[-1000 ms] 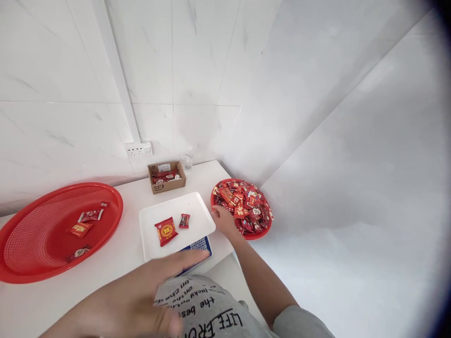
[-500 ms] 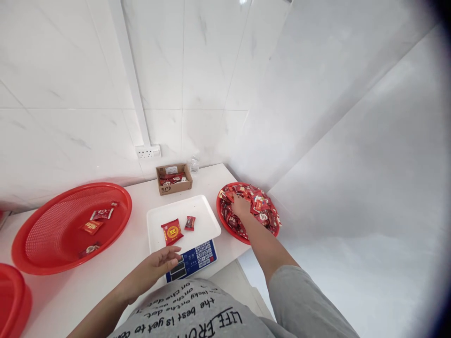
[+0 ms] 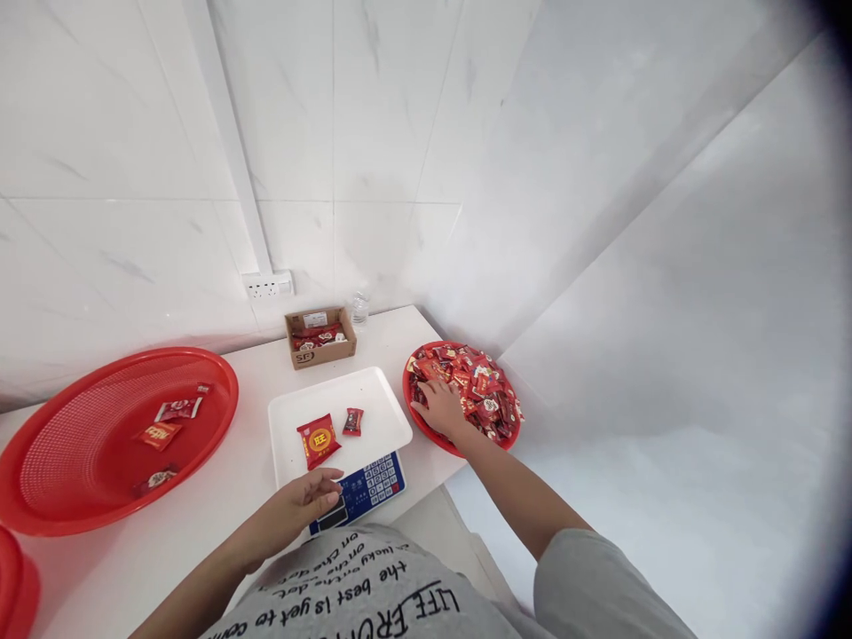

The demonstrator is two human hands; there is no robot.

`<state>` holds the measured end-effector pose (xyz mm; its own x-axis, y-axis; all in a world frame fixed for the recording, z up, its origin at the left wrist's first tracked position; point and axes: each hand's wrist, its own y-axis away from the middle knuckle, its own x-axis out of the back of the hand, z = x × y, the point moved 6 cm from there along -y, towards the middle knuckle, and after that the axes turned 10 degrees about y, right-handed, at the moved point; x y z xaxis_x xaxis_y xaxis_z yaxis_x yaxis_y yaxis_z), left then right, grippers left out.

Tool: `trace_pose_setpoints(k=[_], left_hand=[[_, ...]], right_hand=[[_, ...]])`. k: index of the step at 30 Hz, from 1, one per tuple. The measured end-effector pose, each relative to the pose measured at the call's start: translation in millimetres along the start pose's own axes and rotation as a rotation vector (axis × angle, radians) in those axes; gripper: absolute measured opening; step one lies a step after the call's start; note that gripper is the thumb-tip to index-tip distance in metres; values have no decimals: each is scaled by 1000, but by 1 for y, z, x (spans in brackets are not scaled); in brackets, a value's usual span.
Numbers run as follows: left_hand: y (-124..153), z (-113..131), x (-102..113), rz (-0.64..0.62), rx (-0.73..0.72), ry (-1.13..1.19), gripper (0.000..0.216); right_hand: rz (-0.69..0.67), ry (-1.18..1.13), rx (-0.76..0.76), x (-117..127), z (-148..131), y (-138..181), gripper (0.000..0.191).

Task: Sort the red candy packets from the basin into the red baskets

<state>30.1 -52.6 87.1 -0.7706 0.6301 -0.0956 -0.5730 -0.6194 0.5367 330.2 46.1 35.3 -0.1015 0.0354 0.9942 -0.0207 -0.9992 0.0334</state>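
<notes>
My right hand [image 3: 440,408] rests on the near left part of a heap of small red candy packets [image 3: 489,386], fingers spread. A round red basket [image 3: 407,377] holds the heap. My left hand [image 3: 303,504] hovers at the front edge of a digital scale [image 3: 373,490], its fingers loosely bent with nothing in them. On the scale's white tray [image 3: 379,399] lie a larger red packet [image 3: 319,441] with a yellow circle and a small dark red wrapped candy [image 3: 353,422]. My left fingers cover part of the scale's display.
A small cardboard box [image 3: 326,355] with red packets stands behind the scale, beside a clear plastic cup [image 3: 359,309]. A large red strainer basket [image 3: 73,382] with several packets sits at left; another red basket [image 3: 13,586] is cut off. Walls bound the back and right.
My right hand has drawn back toward the basket's near left side, and its fingers have spread. My left hand stays by the scale. The view has shifted slightly.
</notes>
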Motion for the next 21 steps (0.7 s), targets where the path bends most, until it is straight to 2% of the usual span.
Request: trace_pose_setpoints(k=[5, 9, 17, 21], left_hand=[[-1, 0, -4, -27, 1, -5, 63], [3, 1, -5, -13, 14, -6, 62], [8, -1, -3, 25, 21, 24, 60], [5, -5, -3, 18, 14, 31, 62]], right_hand=[[-14, 14, -124, -9, -13, -6, 58], [-30, 30, -137, -12, -11, -12, 51], [-47, -3, -111, -13, 7, -18, 41], [-69, -35, -166, -12, 21, -22, 44]])
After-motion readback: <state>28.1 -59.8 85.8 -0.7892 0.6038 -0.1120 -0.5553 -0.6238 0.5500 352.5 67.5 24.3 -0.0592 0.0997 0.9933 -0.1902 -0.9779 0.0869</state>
